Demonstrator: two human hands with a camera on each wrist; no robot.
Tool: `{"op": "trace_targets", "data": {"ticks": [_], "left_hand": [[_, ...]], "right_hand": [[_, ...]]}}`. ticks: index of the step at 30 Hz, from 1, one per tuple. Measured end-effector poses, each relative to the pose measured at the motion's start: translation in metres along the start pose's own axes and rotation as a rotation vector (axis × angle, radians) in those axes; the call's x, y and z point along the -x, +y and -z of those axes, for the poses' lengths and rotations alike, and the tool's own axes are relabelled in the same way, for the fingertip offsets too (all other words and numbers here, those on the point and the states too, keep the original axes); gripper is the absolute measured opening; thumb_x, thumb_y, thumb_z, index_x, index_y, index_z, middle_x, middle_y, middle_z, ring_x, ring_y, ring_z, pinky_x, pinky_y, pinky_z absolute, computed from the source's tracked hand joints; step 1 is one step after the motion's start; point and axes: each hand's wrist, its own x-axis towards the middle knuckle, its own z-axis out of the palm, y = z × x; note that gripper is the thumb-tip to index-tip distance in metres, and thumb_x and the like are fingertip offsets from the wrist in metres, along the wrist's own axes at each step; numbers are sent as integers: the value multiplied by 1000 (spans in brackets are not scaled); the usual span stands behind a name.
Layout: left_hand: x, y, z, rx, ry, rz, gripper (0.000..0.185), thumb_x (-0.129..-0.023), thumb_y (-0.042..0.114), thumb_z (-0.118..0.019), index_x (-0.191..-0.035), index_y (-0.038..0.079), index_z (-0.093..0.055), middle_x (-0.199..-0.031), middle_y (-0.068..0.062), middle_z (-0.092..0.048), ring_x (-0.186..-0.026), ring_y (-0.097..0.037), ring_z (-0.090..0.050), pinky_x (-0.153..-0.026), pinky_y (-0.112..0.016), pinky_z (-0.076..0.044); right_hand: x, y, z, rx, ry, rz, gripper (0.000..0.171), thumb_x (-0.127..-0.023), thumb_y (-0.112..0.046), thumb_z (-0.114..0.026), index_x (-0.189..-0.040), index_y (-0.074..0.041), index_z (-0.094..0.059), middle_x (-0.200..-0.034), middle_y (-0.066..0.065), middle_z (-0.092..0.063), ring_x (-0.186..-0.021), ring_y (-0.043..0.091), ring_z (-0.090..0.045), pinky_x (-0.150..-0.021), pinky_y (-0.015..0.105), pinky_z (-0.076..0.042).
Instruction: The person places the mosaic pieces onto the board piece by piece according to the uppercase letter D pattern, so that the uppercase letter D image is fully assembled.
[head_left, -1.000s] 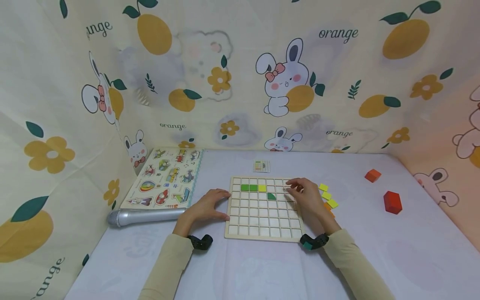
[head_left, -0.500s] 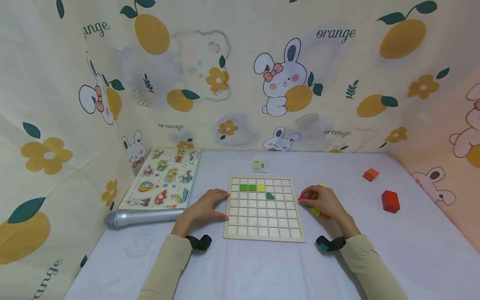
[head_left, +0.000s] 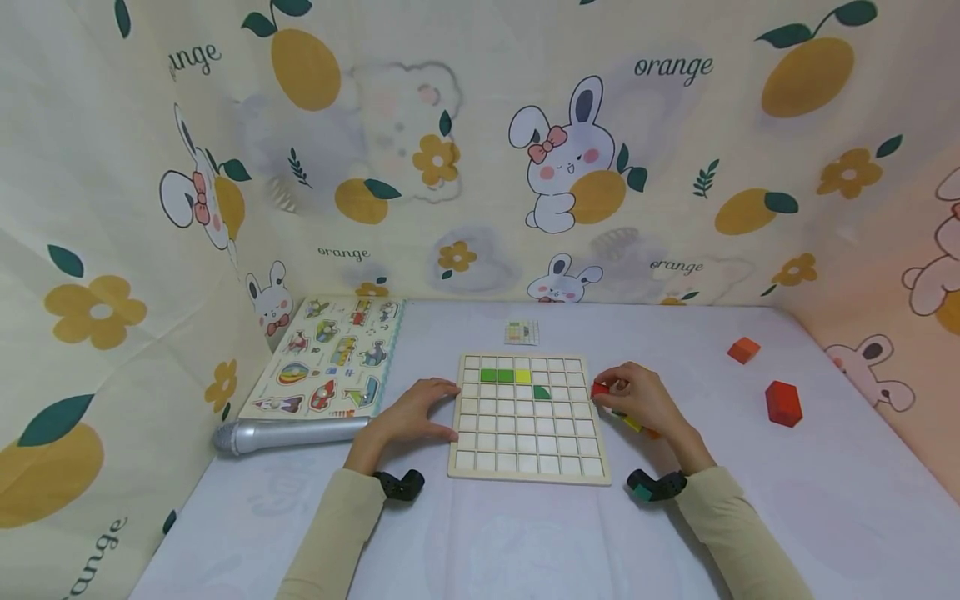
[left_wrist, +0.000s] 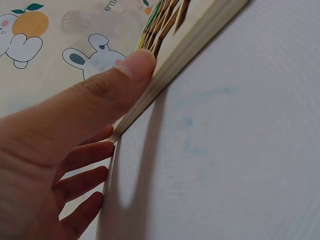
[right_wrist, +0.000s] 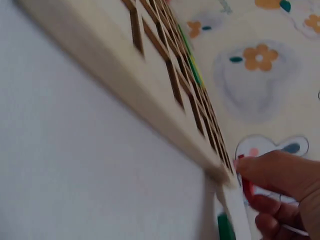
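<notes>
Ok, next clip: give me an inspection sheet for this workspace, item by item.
Surface: table under a pale cloth, flat.
Job's things: wooden grid board holding two green tiles, a yellow tile and a dark green piece; red tile at the board's right edge.
Clutter: picture puzzle board, silver cylinder, small pattern card, orange block, red block, loose tiles under the right hand.
Grippers: left hand rests on the board's left edge; right hand pinches the red tile in its fingers.
Cables: nothing seen.
Surroundings: printed cloth walls on three sides.
</notes>
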Motion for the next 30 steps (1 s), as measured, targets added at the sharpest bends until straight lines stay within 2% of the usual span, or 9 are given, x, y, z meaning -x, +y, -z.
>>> {"op": "trace_targets", "data": {"ticks": [5, 8, 14, 21, 26, 30], "left_hand": [[1, 1, 1, 9, 1, 1, 77, -72, 39, -78, -134, 6, -48, -141, -13, -43, -132, -32, -33, -113, -46, -25], [1, 1, 1, 8, -5, 8, 77, -72, 40, -78, -135, 7, -48, -142, -12, -42, -133, -31, -32, -113, -45, -24], [1, 2, 1, 13, -3, 3, 76, -72, 39, -78, -134, 6, -48, -141, -12, -43, -133, -31, -33, -113, -45, -24], [1, 1, 1, 8, 2, -1, 76, -72, 39, -78, -134, 6, -49, -141, -12, -43, -133, -31, -33, -113, -44, -24], [1, 0, 0, 14, 2, 3, 76, -72, 39, -78, -134, 7, -49, -141, -11, -43, -133, -31, -33, -113, -45, -24], [1, 0, 0, 16, 3, 7, 76, -72, 39, -78, -134, 7, -49, -141, -11, -43, -133, -30, -33, -113, -45, -24]], "right_hand": [[-4, -17, -10, -69, -13, 44, 33, -77, -28, -77, -105, -11, -71, -94, 2, -61, -85, 19, -51, -66, 26, -47], [-5, -27, -19, -83, -20, 106, 30, -77, -24, -77, -104, -11, -70, -94, 1, -62, -82, 17, -52, -65, 24, -48], [-3, -39, -36, -130, -48, 216, 20, -76, -18, -77, -95, -14, -70, -92, -4, -63, -77, 13, -53, -63, 22, -49], [-5, -43, -48, -117, -27, 328, 12, -76, -18, -77, -86, -14, -71, -88, -4, -64, -77, 11, -53, -63, 23, -49], [-4, -46, -49, -82, -42, 327, 8, -77, -18, -76, -83, -15, -72, -92, -4, -63, -86, 13, -52, -68, 28, -49], [-3, -44, -49, -67, -50, 307, 7, -78, -17, -76, -85, -17, -74, -95, -3, -59, -84, 14, -50, -63, 25, -47]]}}
